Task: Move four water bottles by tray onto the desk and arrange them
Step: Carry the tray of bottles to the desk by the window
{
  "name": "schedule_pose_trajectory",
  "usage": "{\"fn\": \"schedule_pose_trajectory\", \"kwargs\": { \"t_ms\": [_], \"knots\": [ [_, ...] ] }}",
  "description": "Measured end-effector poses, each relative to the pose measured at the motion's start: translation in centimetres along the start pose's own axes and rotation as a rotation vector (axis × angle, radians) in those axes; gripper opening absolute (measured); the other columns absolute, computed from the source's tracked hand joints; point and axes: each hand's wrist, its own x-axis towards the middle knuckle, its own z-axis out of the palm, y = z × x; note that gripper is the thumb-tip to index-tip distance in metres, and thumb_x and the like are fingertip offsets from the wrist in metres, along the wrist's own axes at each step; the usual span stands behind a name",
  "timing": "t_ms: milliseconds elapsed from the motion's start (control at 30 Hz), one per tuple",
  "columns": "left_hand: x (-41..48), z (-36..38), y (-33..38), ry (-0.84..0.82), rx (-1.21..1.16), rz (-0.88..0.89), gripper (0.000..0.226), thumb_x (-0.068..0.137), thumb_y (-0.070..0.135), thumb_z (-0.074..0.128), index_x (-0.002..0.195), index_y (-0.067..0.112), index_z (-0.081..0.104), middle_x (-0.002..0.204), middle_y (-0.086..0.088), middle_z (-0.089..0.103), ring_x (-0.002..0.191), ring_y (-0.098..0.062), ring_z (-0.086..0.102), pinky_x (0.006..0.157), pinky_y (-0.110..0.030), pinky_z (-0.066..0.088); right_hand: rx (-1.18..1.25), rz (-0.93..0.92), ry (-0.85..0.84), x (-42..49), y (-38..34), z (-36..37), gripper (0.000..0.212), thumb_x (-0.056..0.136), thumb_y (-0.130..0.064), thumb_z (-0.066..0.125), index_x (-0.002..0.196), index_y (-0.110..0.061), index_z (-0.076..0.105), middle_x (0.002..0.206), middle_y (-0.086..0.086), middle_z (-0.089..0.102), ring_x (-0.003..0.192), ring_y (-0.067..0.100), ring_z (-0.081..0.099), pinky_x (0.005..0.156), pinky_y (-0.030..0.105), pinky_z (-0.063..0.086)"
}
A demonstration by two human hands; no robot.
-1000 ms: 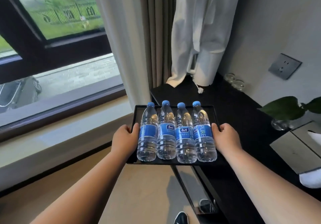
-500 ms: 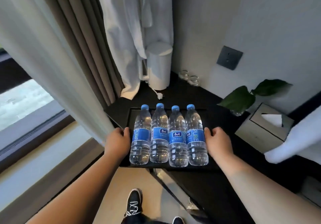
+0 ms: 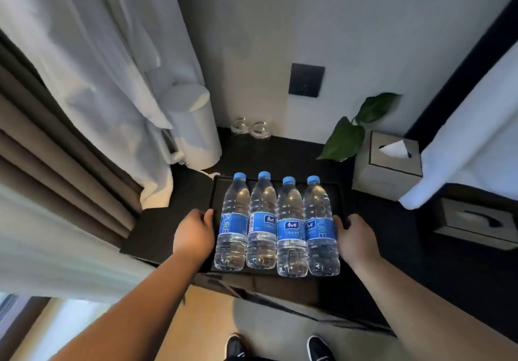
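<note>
Head view: single wide-angle camera | steep downward, forward look | near over black desk (image 3: pixel 392 248) corner | tray (image 3: pixel 343 192) central, wall behind, shoes (image 3: pixel 319 349) at bottom edge

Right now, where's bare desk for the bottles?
Bare desk between the tray and the two glasses, and left of the tray toward the curtain. Crowded at right: plant, tissue box. Both hands hold the tray.
</note>
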Motion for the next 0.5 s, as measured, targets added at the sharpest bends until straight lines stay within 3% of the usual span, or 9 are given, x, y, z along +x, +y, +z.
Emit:
{"fn": "schedule_pose_trajectory", "kwargs": {
  "t_ms": [167,267,500],
  "knots": [
    [1.9,1.4,-0.5,-0.093,0.100,0.083,0.034,0.103,0.047,0.042,0.080,0.025,0.053,0.073,0.004,0.060,0.064,-0.011,0.054,0.057,-0.032,0.040,-0.009,0.104,0.024,-1.7,1.6,1.0,0.037,0.103,-0.043,0.051,0.096,-0.007,0.057,0.084,0.008,0.065,0.073,0.021,0.061,0.054,0.031,0.039],
    [2.3,2.6,-0.9,-0.150,0.138,0.142,0.036,0.103,0.044,0.043,0.081,0.017,0.055,0.077,-0.003,0.062,0.070,-0.024,0.059,0.061,-0.034,0.041,-0.029,0.152,0.039,-2.6,2.8,1.4,0.034,0.105,-0.039,0.049,0.085,-0.011,0.052,0.077,0.008,0.062,0.067,0.024,0.060,0.053,0.034,0.039],
    [2.0,5.0,-1.2,-0.209,0.236,0.212,0.034,0.104,0.041,0.042,0.086,0.015,0.056,0.081,-0.008,0.065,0.073,-0.030,0.059,0.065,-0.039,0.049,-0.100,0.232,0.008,-2.9,4.9,2.1,0.032,0.106,-0.036,0.046,0.088,-0.010,0.051,0.079,0.011,0.063,0.069,0.028,0.061,0.060,0.039,0.049]
  ]
}}
